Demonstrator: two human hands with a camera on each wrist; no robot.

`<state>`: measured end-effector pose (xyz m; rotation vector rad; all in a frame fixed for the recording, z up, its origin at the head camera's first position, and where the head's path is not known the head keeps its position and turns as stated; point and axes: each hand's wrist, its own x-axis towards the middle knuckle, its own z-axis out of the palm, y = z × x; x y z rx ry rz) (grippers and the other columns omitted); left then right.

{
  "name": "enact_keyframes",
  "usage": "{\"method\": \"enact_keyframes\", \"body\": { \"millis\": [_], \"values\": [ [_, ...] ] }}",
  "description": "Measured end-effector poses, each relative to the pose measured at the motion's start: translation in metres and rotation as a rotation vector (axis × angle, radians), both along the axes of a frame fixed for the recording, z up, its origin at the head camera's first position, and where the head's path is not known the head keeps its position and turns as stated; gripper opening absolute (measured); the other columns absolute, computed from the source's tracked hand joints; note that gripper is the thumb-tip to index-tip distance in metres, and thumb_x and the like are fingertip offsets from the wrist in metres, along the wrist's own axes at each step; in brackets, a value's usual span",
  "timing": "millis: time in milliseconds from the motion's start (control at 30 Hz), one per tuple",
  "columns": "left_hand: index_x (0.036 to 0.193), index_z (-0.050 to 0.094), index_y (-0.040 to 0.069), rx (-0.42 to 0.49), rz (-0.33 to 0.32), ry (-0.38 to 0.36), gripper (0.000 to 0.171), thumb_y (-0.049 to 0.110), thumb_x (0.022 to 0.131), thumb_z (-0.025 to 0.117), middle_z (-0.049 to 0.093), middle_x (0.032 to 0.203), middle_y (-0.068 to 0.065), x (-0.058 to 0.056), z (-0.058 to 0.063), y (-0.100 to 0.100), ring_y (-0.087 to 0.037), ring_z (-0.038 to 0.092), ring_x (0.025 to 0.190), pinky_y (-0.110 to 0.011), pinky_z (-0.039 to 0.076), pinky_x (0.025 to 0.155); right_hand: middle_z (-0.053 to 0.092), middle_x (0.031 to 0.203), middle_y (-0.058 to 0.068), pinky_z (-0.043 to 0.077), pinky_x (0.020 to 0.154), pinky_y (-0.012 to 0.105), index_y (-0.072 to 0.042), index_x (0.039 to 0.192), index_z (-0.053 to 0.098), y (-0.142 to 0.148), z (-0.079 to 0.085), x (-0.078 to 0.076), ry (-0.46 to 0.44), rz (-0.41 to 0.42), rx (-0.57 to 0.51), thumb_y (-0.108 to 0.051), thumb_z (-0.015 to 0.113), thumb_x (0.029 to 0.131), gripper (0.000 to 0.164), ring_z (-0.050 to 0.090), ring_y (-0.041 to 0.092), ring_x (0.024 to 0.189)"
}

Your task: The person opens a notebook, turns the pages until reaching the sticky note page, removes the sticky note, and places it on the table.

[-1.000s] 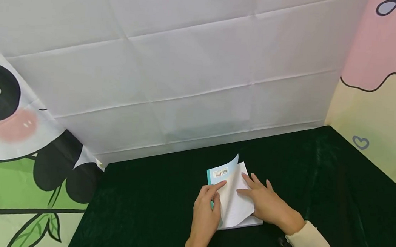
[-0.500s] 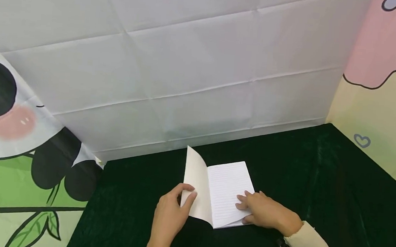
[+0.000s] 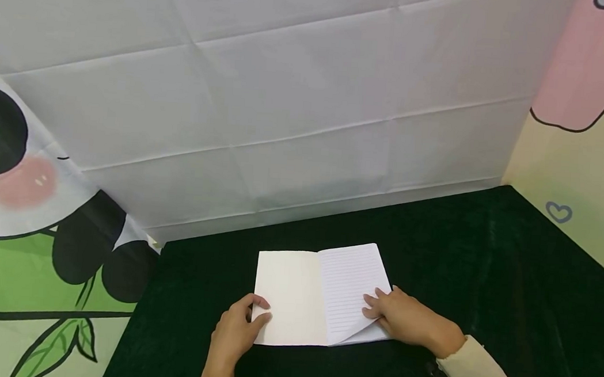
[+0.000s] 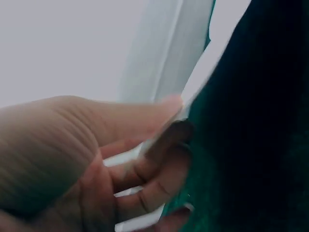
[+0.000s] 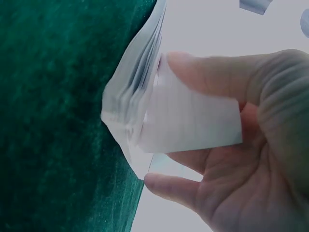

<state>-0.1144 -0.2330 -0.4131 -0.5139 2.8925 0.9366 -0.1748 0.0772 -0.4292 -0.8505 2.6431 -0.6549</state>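
Note:
A notebook [image 3: 290, 291] lies open on the dark green cloth, its plain cream inside cover on the left and a ruled white page [image 3: 353, 284] on the right. My left hand [image 3: 233, 334] pinches the cover's outer edge near its lower left. In the left wrist view the thumb and fingers close on this thin edge [image 4: 200, 72]. My right hand [image 3: 410, 319] is at the lower right of the ruled page, whose bottom corner is lifted and curled. From the right wrist, that loose page [image 5: 193, 121] shows between thumb and fingers, beside the stacked pages [image 5: 135, 72].
Dark green velvety cloth [image 3: 444, 243] covers the table. A creased white sheet [image 3: 307, 96] hangs behind it. Printed cartoon panels stand on the left [image 3: 21, 194] and right [image 3: 582, 182].
My left hand has swung the cover leftward from nearly closed over the pages to lying open flat. My right hand has stayed at the right side, slipping slightly down the page.

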Motion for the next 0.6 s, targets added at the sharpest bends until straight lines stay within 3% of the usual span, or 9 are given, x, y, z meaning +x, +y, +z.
{"method": "enact_keyframes", "body": {
  "millis": [200, 300, 467, 600],
  "values": [
    [0.106, 0.062, 0.02, -0.048, -0.004, -0.131, 0.038, 0.034, 0.075, 0.078, 0.064, 0.099, -0.011, 0.0, -0.011, -0.002, -0.021, 0.053, 0.077, -0.046, 0.043, 0.069, 0.055, 0.138, 0.006, 0.022, 0.11, 0.066, -0.013, 0.12, 0.065, 0.0, 0.001, 0.0, -0.026, 0.012, -0.009, -0.015, 0.061, 0.09, 0.03, 0.04, 0.036, 0.137],
    [0.107, 0.061, 0.019, -0.087, -0.014, -0.156, 0.043, 0.035, 0.072, 0.08, 0.064, 0.114, -0.016, 0.001, -0.013, 0.0, -0.027, 0.052, 0.088, -0.057, 0.043, 0.081, 0.055, 0.137, 0.007, 0.022, 0.109, 0.067, -0.012, 0.121, 0.065, -0.001, 0.001, -0.001, -0.018, 0.025, -0.006, -0.016, 0.061, 0.091, 0.03, 0.04, 0.037, 0.137],
    [0.101, 0.062, 0.012, -0.139, -0.014, -0.079, 0.033, 0.032, 0.078, 0.074, 0.05, 0.125, -0.021, 0.002, -0.011, 0.007, -0.038, 0.039, 0.11, -0.061, 0.028, 0.098, 0.056, 0.137, 0.007, 0.024, 0.109, 0.066, -0.013, 0.122, 0.064, -0.003, 0.004, -0.004, 0.012, 0.053, -0.008, -0.019, 0.06, 0.092, 0.031, 0.041, 0.037, 0.136],
    [0.09, 0.06, 0.005, -0.164, -0.041, -0.004, 0.022, 0.025, 0.085, 0.067, 0.031, 0.147, -0.025, 0.001, -0.014, 0.02, -0.045, 0.023, 0.136, -0.066, 0.008, 0.111, 0.055, 0.138, 0.006, 0.024, 0.11, 0.065, -0.014, 0.119, 0.067, -0.002, 0.003, -0.005, -0.013, 0.051, -0.025, -0.021, 0.058, 0.093, 0.028, 0.041, 0.036, 0.137]
  ]
}}
